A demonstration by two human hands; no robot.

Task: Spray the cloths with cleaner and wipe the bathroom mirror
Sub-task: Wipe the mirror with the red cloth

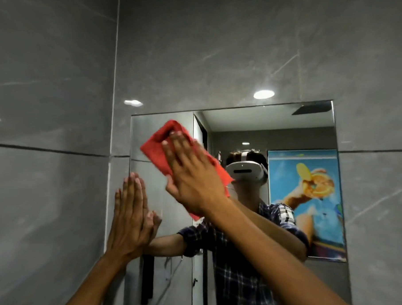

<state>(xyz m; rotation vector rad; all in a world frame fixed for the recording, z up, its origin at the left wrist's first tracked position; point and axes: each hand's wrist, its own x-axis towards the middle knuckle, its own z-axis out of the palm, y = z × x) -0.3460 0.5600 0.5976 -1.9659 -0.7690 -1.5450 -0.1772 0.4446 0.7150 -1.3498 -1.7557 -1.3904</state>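
Nearest the camera, two bare forearms rise from the bottom edge toward the wall. The right hand (192,175) lies flat with its fingers (177,151) straight and close together, pressing a red cloth (156,147) against the upper left part of the mirror (286,130); the cloth is pinned under the palm, not gripped, and its crumpled corners stick out above the fingertips and below the wrist. The left hand (129,215) is lower and to the left, empty, palm flat with fingers extended and together, touching the glass at the mirror's left edge, where it meets its own reflection. The mirror itself is a frameless rectangle set into grey marble-look wall tiles (54,89). In the glass appear a person in a dark plaid shirt wearing a white headset, a bright blue poster (305,194) with orange fruit slices behind them, and a round ceiling light.
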